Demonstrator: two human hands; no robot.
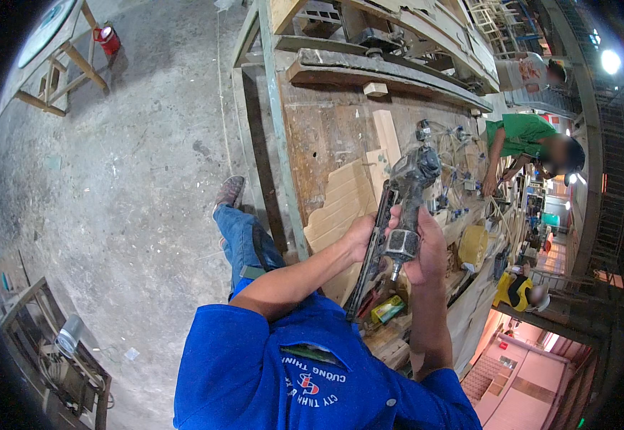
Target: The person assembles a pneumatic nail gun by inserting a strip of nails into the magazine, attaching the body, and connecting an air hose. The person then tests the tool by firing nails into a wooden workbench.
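Observation:
A dark, worn pneumatic nail gun is held in front of my body, over the workbench. My right hand is wrapped round its handle, just above the metal air fitting at the handle's end. My left hand grips the long, narrow magazine, and some of its fingers are hidden behind it. Beneath and beyond the tool, a pale grooved wooden panel lies on the bench beside a light wood strip. Close to my right forearm lies a small yellow-green box.
The wooden workbench carries a heavy beam and a small wood block. Hoses and fittings clutter its right side near a yellowish roll. A person in green leans in there; another wears yellow. Concrete floor stretches left.

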